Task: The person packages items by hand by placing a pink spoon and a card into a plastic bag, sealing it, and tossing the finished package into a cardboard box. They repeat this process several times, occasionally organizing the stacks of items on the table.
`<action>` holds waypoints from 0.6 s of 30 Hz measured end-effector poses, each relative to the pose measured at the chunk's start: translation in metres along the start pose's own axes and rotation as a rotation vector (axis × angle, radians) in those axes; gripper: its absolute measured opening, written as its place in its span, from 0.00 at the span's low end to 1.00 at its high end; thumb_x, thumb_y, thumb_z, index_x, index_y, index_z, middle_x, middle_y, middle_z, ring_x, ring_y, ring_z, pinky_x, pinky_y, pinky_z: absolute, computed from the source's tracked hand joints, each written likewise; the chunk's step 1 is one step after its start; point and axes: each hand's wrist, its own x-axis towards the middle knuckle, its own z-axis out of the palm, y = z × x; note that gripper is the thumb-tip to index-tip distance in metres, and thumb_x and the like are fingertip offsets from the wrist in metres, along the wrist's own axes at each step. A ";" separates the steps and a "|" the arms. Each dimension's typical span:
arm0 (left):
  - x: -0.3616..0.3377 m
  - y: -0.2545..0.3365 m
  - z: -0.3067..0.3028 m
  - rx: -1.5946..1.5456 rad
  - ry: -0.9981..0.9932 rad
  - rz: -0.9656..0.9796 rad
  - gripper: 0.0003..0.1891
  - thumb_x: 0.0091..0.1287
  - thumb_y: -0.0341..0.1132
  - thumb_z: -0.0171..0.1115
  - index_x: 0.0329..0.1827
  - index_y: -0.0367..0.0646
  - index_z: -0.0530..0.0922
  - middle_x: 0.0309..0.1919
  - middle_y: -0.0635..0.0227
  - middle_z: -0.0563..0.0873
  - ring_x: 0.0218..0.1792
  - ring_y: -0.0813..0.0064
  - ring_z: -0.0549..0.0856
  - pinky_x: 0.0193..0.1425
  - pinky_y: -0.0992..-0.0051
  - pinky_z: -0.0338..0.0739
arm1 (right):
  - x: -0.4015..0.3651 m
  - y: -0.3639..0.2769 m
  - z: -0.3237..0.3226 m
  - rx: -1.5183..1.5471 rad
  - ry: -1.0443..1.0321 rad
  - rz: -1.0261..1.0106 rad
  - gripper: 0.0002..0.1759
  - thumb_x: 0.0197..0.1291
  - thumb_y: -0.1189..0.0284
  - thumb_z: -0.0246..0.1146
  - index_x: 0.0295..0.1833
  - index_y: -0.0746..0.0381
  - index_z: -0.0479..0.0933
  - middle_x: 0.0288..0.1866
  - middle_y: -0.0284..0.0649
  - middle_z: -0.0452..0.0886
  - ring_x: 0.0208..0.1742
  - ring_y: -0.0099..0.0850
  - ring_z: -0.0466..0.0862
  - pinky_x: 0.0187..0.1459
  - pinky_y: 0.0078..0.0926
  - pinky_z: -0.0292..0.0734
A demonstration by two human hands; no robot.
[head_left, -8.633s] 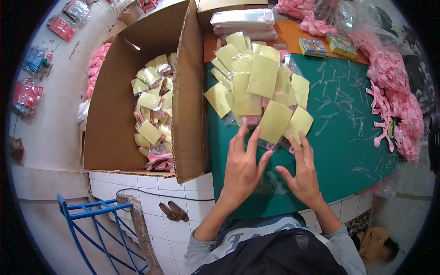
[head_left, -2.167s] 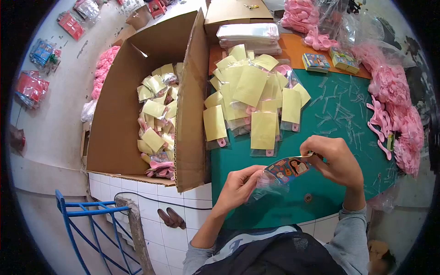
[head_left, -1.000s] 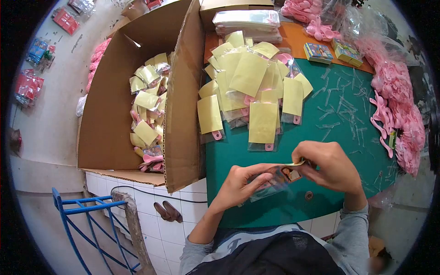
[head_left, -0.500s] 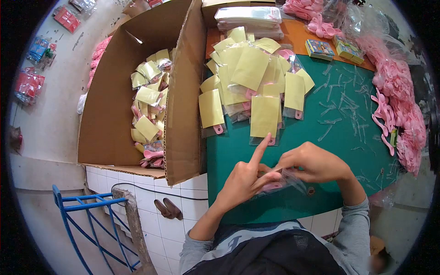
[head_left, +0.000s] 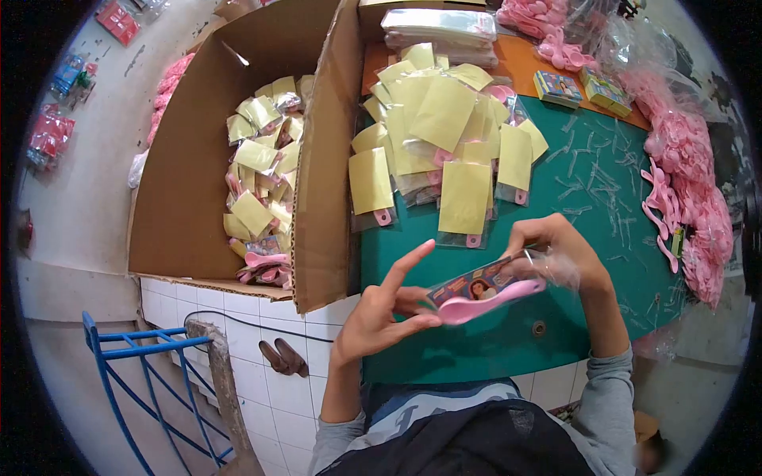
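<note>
In front of me, over the green tabletop, is a clear plastic packet [head_left: 516, 274] with a pink spoon [head_left: 496, 300] and a printed picture card [head_left: 468, 287] in it. My right hand [head_left: 559, 250] grips its right end, fingers bent round the crinkled plastic. My left hand [head_left: 385, 317] is at the spoon's bowl end, thumb and lower fingers against the packet's left edge, index finger stretched out. Beyond my hands lies a heap of finished-looking packets with yellow card backs [head_left: 440, 115]. The nearest yellow-backed packet [head_left: 464, 198] lies just past my fingers.
Left of the table stands a cardboard box [head_left: 325, 174] holding more yellow-backed packets [head_left: 255, 155]. Clear plastic strips [head_left: 595, 178] litter the right side, beside loose pink spoons [head_left: 660, 206] and bagged ones [head_left: 690, 151]. Card stacks [head_left: 558, 87] and plastic sleeves [head_left: 439, 28] sit at the back.
The packet has been raised and turned so its spoon and picture card now face me. My left hand has shifted left and my right hand slightly up.
</note>
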 end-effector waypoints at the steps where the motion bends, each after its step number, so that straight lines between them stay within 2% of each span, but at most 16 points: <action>1: 0.000 -0.001 0.005 0.067 0.034 0.025 0.41 0.63 0.29 0.63 0.74 0.43 0.47 0.36 0.58 0.85 0.38 0.71 0.85 0.43 0.75 0.79 | -0.005 0.000 0.006 -0.013 0.105 -0.019 0.09 0.48 0.78 0.68 0.36 0.68 0.80 0.34 0.36 0.82 0.33 0.17 0.79 0.39 0.18 0.76; 2: -0.003 -0.005 0.009 0.059 0.108 -0.015 0.40 0.65 0.30 0.61 0.74 0.44 0.45 0.38 0.57 0.85 0.40 0.70 0.85 0.43 0.74 0.79 | -0.011 -0.002 0.012 -0.025 0.209 -0.036 0.08 0.48 0.78 0.68 0.36 0.68 0.80 0.33 0.36 0.82 0.33 0.17 0.79 0.39 0.18 0.75; 3: -0.009 -0.013 0.016 0.052 0.181 -0.057 0.39 0.66 0.31 0.59 0.74 0.45 0.43 0.40 0.55 0.84 0.42 0.69 0.85 0.43 0.74 0.80 | -0.018 -0.010 0.019 -0.185 0.274 -0.026 0.12 0.50 0.77 0.67 0.42 0.66 0.79 0.36 0.41 0.82 0.38 0.26 0.82 0.44 0.22 0.77; 4: -0.015 -0.020 0.022 0.045 0.254 -0.102 0.38 0.68 0.32 0.57 0.75 0.46 0.42 0.42 0.54 0.84 0.44 0.68 0.85 0.44 0.73 0.80 | -0.023 -0.015 0.030 -0.271 0.262 -0.134 0.15 0.50 0.76 0.67 0.45 0.66 0.78 0.39 0.42 0.81 0.41 0.30 0.82 0.46 0.25 0.77; 5: -0.024 -0.023 0.029 -0.255 0.182 -0.150 0.35 0.73 0.37 0.47 0.75 0.49 0.36 0.48 0.50 0.81 0.49 0.64 0.83 0.46 0.71 0.81 | -0.025 -0.018 0.042 -0.353 0.250 -0.244 0.17 0.51 0.75 0.67 0.48 0.65 0.77 0.43 0.44 0.80 0.45 0.35 0.81 0.48 0.27 0.76; 6: -0.031 -0.025 0.035 -0.367 0.169 -0.187 0.34 0.74 0.38 0.45 0.74 0.49 0.35 0.48 0.49 0.81 0.50 0.62 0.83 0.46 0.70 0.81 | -0.028 -0.020 0.052 -0.433 0.241 -0.355 0.19 0.51 0.74 0.67 0.50 0.64 0.76 0.46 0.46 0.79 0.49 0.39 0.81 0.50 0.30 0.76; 8: -0.045 -0.026 0.046 -0.594 0.139 -0.264 0.32 0.75 0.40 0.41 0.74 0.50 0.33 0.50 0.48 0.80 0.50 0.60 0.83 0.48 0.69 0.81 | -0.036 -0.022 0.068 -0.391 -0.020 -0.291 0.25 0.50 0.71 0.68 0.55 0.64 0.73 0.55 0.48 0.74 0.58 0.46 0.75 0.54 0.36 0.74; 9: -0.051 -0.028 0.049 -0.596 0.142 -0.297 0.31 0.76 0.40 0.37 0.74 0.52 0.32 0.51 0.46 0.79 0.51 0.58 0.82 0.50 0.67 0.81 | -0.038 -0.017 0.077 -0.383 -0.019 -0.289 0.22 0.48 0.71 0.68 0.51 0.63 0.75 0.54 0.45 0.74 0.55 0.44 0.76 0.52 0.35 0.74; 12: -0.064 -0.030 0.057 -0.582 0.130 -0.386 0.31 0.75 0.37 0.38 0.74 0.53 0.31 0.52 0.44 0.78 0.52 0.56 0.82 0.51 0.65 0.80 | -0.036 -0.001 0.089 -0.636 -0.048 -0.346 0.18 0.48 0.73 0.67 0.46 0.62 0.75 0.49 0.43 0.75 0.50 0.41 0.77 0.49 0.35 0.74; 13: -0.068 -0.031 0.059 -0.537 0.098 -0.373 0.32 0.75 0.33 0.37 0.74 0.53 0.30 0.52 0.44 0.78 0.53 0.55 0.81 0.52 0.65 0.80 | -0.035 0.008 0.097 -0.631 -0.010 -0.403 0.12 0.48 0.73 0.66 0.39 0.62 0.74 0.42 0.41 0.73 0.43 0.39 0.76 0.44 0.34 0.72; 16: -0.074 -0.026 0.063 -0.570 0.142 -0.401 0.33 0.74 0.30 0.41 0.74 0.46 0.33 0.47 0.49 0.82 0.50 0.66 0.83 0.53 0.70 0.79 | -0.036 0.012 0.106 -0.729 -0.144 -0.400 0.11 0.46 0.73 0.65 0.36 0.61 0.73 0.37 0.40 0.71 0.41 0.38 0.75 0.40 0.33 0.70; 18: -0.080 -0.028 0.065 -0.542 0.144 -0.403 0.33 0.73 0.29 0.42 0.74 0.46 0.34 0.46 0.50 0.83 0.49 0.67 0.83 0.53 0.71 0.79 | -0.037 0.014 0.113 -0.703 -0.161 -0.441 0.09 0.46 0.73 0.63 0.34 0.61 0.72 0.36 0.40 0.70 0.39 0.37 0.74 0.38 0.31 0.68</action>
